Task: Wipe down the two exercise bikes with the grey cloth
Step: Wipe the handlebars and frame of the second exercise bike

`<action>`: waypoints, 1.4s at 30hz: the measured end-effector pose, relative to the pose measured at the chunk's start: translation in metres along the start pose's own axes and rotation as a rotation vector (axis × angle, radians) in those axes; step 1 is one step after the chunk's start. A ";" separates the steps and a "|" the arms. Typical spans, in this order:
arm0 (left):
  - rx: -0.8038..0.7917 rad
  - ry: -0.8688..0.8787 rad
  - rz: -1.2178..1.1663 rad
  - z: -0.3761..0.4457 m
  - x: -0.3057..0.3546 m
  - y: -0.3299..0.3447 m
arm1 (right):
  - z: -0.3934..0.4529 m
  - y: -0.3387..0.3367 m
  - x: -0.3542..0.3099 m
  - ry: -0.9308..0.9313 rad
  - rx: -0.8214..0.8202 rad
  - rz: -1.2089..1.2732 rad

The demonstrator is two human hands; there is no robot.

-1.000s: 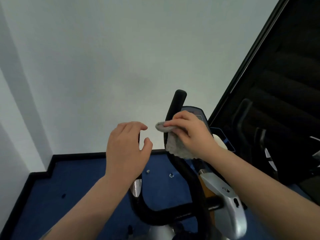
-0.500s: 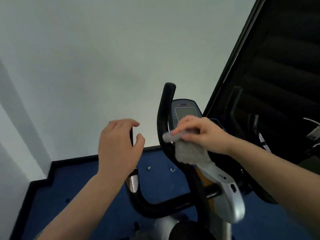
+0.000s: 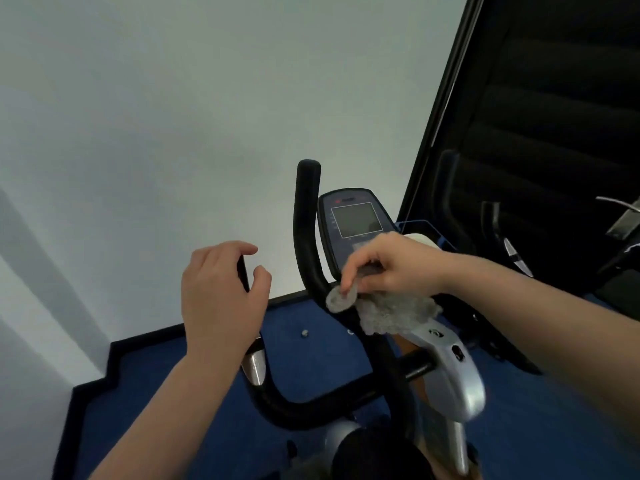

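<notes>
The exercise bike (image 3: 457, 375) stands in front of me, with black handlebars and a silver post. Its console (image 3: 353, 220) has a grey screen and sits between the bars. My right hand (image 3: 391, 265) is shut on the grey cloth (image 3: 391, 313) and presses it against the right handlebar (image 3: 306, 220), just below the console. My left hand (image 3: 221, 292) curls loosely at the top of the left handlebar (image 3: 277, 400), with fingers and thumb apart. Dark handlebar shapes of a second bike (image 3: 495, 230) show at the right.
A white wall (image 3: 173, 133) lies close ahead and to the left. Blue floor (image 3: 166, 393) with a black skirting edge runs under the bike. A black-framed dark panel (image 3: 554, 98) fills the upper right. A small pale object (image 3: 305, 333) lies on the floor.
My right hand has slid the cloth down the right handlebar and uncovered the console screen. My left hand has stayed at the left handlebar.
</notes>
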State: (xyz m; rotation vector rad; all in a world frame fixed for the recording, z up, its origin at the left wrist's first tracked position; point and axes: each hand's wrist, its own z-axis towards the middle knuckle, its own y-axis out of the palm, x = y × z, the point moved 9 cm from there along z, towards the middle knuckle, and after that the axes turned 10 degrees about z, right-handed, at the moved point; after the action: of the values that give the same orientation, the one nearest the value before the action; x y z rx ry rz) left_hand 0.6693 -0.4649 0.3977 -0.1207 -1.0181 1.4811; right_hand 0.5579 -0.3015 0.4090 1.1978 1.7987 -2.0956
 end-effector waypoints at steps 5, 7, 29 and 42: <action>-0.015 0.004 0.008 -0.001 0.001 -0.001 | 0.027 0.007 -0.022 -0.157 0.376 -0.046; -0.028 0.003 0.008 -0.003 0.001 0.000 | 0.017 0.019 -0.015 -0.180 0.335 -0.044; -0.360 -0.159 -0.364 -0.112 0.057 0.025 | -0.053 0.028 0.035 -0.033 0.232 0.288; -0.383 -0.026 -0.068 -0.148 0.079 0.027 | -0.179 0.099 0.042 0.029 0.384 0.388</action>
State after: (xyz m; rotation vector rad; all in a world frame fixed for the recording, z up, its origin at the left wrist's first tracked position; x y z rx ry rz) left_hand 0.7228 -0.3192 0.3296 -0.3370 -1.3067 1.2150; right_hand 0.6703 -0.1557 0.3106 1.5237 1.0774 -2.2409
